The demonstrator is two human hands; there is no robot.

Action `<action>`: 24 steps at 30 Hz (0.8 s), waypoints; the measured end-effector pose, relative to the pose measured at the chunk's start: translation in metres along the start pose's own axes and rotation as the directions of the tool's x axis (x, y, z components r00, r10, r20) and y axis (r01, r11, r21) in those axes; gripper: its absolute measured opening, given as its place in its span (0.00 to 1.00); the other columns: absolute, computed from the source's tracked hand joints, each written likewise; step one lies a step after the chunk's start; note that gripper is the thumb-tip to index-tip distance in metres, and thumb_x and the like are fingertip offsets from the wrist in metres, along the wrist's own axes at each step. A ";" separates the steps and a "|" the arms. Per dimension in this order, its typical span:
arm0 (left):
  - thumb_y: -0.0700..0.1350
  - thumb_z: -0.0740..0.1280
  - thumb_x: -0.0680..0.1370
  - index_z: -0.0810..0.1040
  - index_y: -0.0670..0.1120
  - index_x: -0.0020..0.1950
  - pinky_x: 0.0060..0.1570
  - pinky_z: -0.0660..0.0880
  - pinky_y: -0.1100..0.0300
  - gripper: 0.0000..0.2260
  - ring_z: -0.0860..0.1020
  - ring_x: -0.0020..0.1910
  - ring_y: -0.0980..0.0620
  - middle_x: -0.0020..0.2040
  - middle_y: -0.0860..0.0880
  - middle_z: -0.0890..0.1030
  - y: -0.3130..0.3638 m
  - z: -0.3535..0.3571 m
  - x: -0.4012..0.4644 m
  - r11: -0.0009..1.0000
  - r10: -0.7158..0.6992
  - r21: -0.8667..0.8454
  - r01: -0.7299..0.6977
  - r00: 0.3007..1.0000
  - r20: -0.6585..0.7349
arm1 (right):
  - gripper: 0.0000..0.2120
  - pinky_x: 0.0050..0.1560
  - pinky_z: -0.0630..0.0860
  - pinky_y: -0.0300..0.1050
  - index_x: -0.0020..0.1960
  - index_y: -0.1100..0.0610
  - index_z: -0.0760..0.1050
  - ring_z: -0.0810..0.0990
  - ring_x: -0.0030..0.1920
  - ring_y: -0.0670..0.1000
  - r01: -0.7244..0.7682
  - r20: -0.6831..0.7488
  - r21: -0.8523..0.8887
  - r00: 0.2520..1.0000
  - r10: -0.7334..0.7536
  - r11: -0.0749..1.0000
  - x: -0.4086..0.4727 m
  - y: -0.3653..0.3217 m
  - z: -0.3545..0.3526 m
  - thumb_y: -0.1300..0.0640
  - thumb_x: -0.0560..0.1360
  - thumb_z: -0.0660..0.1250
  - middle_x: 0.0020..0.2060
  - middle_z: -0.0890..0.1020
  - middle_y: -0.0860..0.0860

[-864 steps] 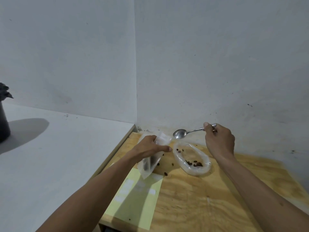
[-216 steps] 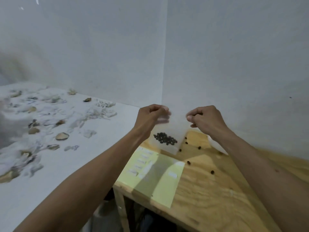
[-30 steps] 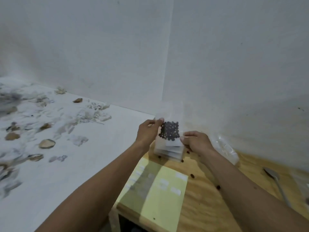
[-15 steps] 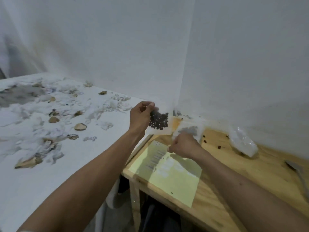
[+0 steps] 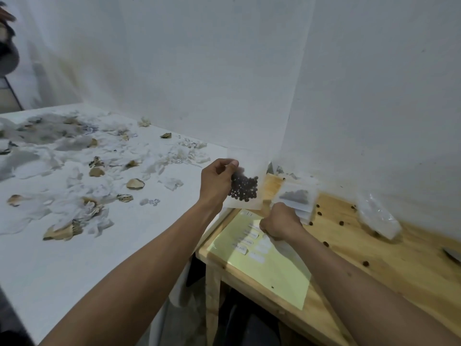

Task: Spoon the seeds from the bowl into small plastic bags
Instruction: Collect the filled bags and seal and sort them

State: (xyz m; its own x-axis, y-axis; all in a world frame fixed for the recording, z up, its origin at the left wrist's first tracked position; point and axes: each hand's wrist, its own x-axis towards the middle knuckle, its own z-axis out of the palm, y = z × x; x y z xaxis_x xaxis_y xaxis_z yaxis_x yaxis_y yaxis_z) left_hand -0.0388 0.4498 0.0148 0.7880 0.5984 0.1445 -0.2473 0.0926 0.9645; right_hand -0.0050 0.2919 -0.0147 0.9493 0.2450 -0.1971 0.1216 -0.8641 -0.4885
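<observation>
We hold a filled bag (image 5: 245,188) in our left hand (image 5: 216,182), fingers and thumb pinching its upper left edge, so the dark seeds (image 5: 244,188) hang just right of the grip, bunched in the bag's lower half. We judge this bag done with spooning; whether it is sealed we cannot tell.

Just below and right of that grip, our right hand (image 5: 280,222) is curled on the near edge of a stack of bags (image 5: 296,198) lying on the wooden table (image 5: 389,265); the top one shows a grey patch of seeds, blurred. We take these for earlier finished bags.

Farther right, well apart from both hands, lies the clear bowl (image 5: 378,216), crumpled-looking; how much seed is left in it we cannot see. The spoon (image 5: 452,253) rests at the right edge, untouched. Loose seeds (image 5: 325,243) dot the wood around the stack. A yellow sheet (image 5: 272,265) with labels lies under our right wrist.

To the left of our left hand, a white table (image 5: 74,245) carries scattered husks (image 5: 134,183).
</observation>
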 end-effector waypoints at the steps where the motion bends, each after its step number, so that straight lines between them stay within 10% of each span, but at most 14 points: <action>1: 0.43 0.71 0.80 0.82 0.45 0.50 0.55 0.80 0.50 0.02 0.86 0.43 0.51 0.44 0.44 0.87 -0.001 0.000 0.001 1.000 -0.004 -0.003 0.004 1.000 0.002 | 0.12 0.27 0.62 0.39 0.33 0.58 0.67 0.67 0.24 0.53 0.006 -0.005 -0.025 1.000 -0.006 1.000 0.000 0.000 0.000 0.68 0.72 0.64 0.27 0.69 0.53; 15: 0.43 0.70 0.80 0.82 0.45 0.50 0.51 0.80 0.53 0.02 0.85 0.40 0.55 0.43 0.45 0.87 -0.003 0.005 -0.002 1.000 -0.024 -0.002 0.024 0.999 0.030 | 0.07 0.35 0.72 0.42 0.46 0.55 0.72 0.79 0.39 0.51 0.171 0.131 -0.087 0.978 -0.159 0.981 -0.001 -0.006 -0.005 0.53 0.80 0.64 0.41 0.80 0.51; 24: 0.50 0.66 0.82 0.79 0.49 0.50 0.49 0.79 0.48 0.06 0.85 0.49 0.44 0.48 0.43 0.87 -0.006 0.003 0.001 0.991 -0.087 0.107 0.080 0.994 0.062 | 0.11 0.50 0.84 0.53 0.37 0.62 0.77 0.83 0.37 0.53 0.169 0.102 0.524 0.961 -0.258 0.835 -0.006 0.018 -0.044 0.61 0.78 0.69 0.34 0.84 0.56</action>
State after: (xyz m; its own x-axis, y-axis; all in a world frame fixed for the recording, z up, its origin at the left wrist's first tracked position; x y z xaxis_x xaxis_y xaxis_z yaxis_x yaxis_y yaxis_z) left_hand -0.0346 0.4471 0.0095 0.8400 0.5377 0.0731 -0.1211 0.0544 0.9912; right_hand 0.0044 0.2555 0.0154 0.8512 0.5031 -0.1496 0.1102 -0.4499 -0.8862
